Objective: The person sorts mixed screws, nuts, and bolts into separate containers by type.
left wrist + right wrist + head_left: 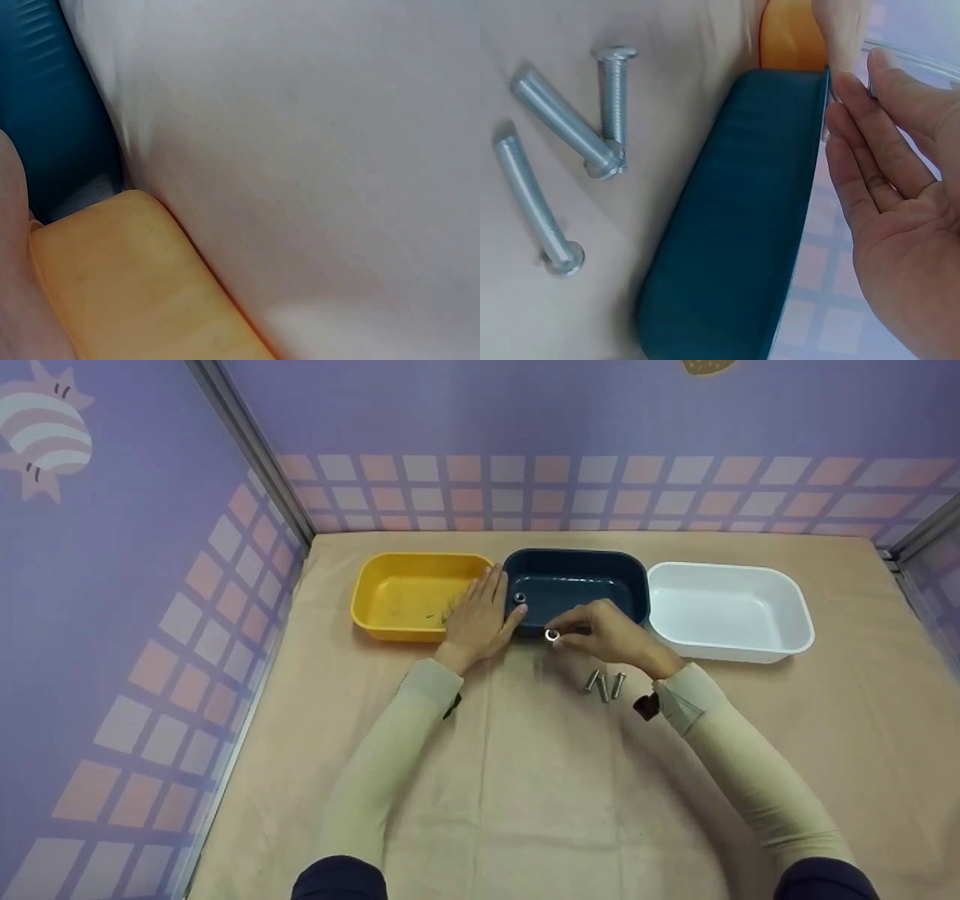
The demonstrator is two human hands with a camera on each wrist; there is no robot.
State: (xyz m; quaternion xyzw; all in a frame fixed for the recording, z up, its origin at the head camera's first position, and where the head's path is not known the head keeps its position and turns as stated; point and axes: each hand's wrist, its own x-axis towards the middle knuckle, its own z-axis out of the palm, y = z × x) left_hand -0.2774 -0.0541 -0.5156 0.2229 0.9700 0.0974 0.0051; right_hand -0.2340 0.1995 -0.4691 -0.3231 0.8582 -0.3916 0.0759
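A small metal nut (552,635) is pinched between thumb and forefinger of my right hand (611,637), at the front rim of the dark blue tray (574,622). Another nut (520,598) lies inside that tray at its left end. My left hand (478,615), fingers extended, rests across the adjoining rims of the yellow tray (405,635) and the blue one. Three silver bolts (562,120) lie on the cloth in front of the blue tray. In the right wrist view the held nut is mostly hidden by the fingers.
To the right of the blue tray stands a white tray (727,652). Some small dark bits lie in the yellow tray, partly behind my left hand. A beige cloth (540,810) covers the table, with patterned panels (585,420) behind and at the sides.
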